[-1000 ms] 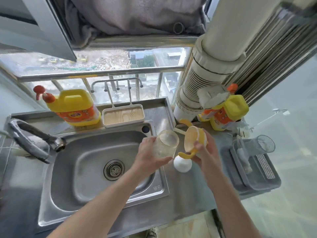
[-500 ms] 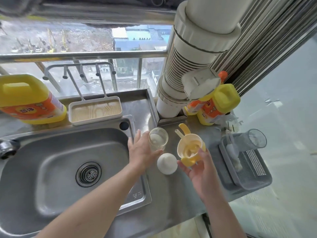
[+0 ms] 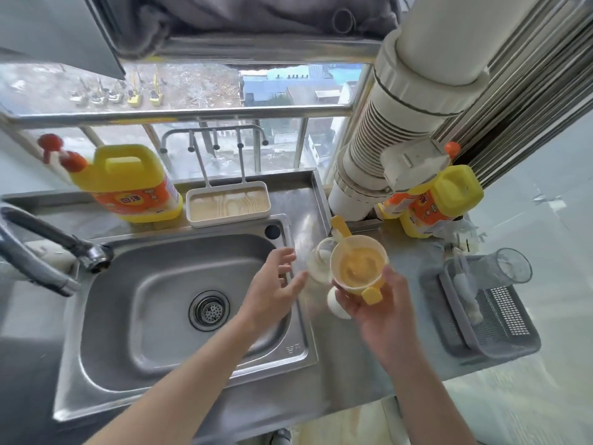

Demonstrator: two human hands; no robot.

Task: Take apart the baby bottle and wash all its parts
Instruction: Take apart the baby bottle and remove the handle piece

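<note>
Head view: yellow collar (image 3: 357, 268), mouth upward.

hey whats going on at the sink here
A person is at the sink with bottle parts already separated. The right hand holds the yellow handled collar. The left hand is open beside the clear bottle body, which stands on the counter. A white cap lies beside it. No water runs from the tap.
</note>
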